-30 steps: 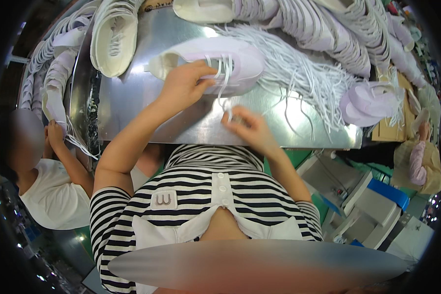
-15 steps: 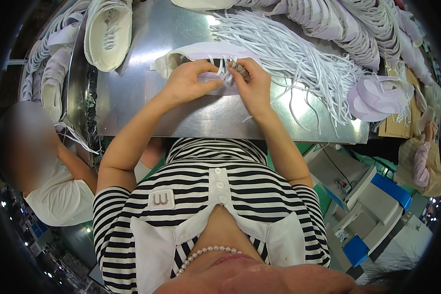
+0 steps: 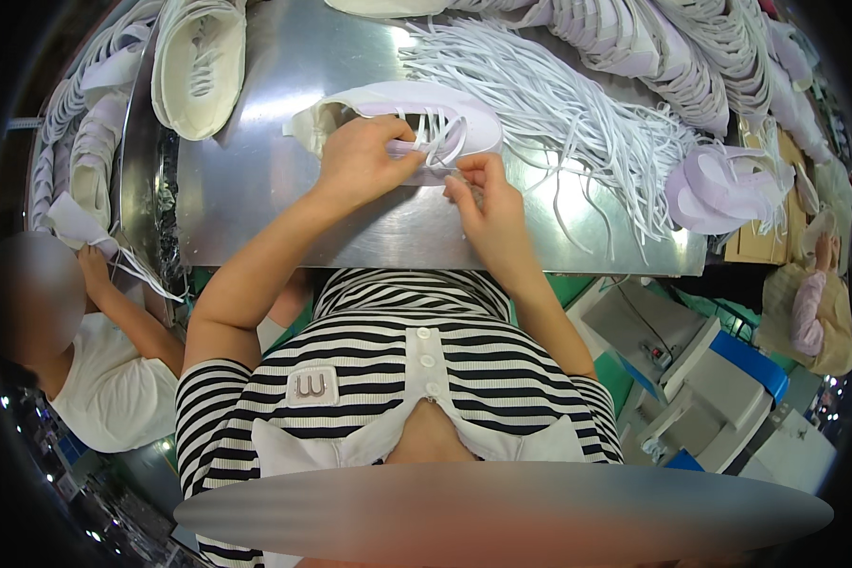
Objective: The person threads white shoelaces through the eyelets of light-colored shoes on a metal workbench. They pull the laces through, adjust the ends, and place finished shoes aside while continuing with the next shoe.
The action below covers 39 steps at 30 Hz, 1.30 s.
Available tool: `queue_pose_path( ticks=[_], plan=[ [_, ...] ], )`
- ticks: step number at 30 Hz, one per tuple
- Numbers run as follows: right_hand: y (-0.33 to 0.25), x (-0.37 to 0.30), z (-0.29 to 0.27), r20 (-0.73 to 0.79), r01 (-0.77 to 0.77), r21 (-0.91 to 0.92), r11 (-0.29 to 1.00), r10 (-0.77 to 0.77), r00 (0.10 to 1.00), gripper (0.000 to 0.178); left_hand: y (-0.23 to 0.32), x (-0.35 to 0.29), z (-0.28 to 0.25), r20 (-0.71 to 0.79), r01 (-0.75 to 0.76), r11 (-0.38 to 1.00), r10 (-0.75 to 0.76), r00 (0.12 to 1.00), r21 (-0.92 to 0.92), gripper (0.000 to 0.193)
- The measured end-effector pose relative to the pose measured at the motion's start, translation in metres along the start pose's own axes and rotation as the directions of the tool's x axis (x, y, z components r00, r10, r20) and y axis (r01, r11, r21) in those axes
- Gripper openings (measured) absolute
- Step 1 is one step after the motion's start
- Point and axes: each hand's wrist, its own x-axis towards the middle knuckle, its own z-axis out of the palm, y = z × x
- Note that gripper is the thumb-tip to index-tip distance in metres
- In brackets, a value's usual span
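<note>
A pale lilac-white shoe upper [image 3: 478, 121] lies on its side on the metal table in front of me, its cream inside showing at the left end. White lace [image 3: 435, 131] crosses its eyelets in several strands. My left hand [image 3: 367, 159] is closed on the near edge of the upper, thumb and forefinger beside the lacing. Just right of the upper, my right hand [image 3: 488, 197] pinches the loose end of the lace, which runs taut back to the eyelets. The fingertips hide the lace tip.
A heap of loose white laces [image 3: 559, 104] spreads across the table's right side. A laced shoe upper [image 3: 199, 71] stands at the far left, stacked uppers [image 3: 625, 43] at the back right, and a lilac upper [image 3: 719, 189] near the right edge. A co-worker [image 3: 114, 379] sits on the left.
My right hand has drawn away from the eyelets, down and to the right, pulling the lace out. My left hand stays on the upper. The left co-worker's hand now holds a white piece.
</note>
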Motion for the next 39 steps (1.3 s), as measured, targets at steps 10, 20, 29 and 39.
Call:
queue_pose_path(
  ticks=[10, 20, 29, 39],
  plan=[
    [0.005, 0.012, 0.007, 0.031, -0.060, -0.014, 0.998, 0.060, 0.998, 0.026, -0.002, -0.003, 0.000, -0.018, -0.102, 0.993, 0.101, 0.995, -0.064, 0.023],
    [0.005, 0.010, 0.011, 0.085, -0.045, -0.207, 0.977, 0.064, 0.994, 0.027, 0.007, -0.026, 0.003, -0.097, -0.323, 0.946, 0.324, 0.941, 0.021, 0.015],
    [-0.045, 0.034, -0.017, 0.340, 0.355, -0.283, 0.891, -0.253, 0.906, 0.024, 0.004, -0.033, -0.003, -0.161, -0.511, 0.842, 0.536, 0.829, 0.174, 0.015],
    [-0.027, 0.062, 0.006, 0.370, 0.144, -0.301, 0.943, -0.024, 0.929, 0.018, -0.008, -0.035, -0.004, -0.164, -0.545, 0.815, 0.576, 0.801, 0.198, 0.017]
  ],
)
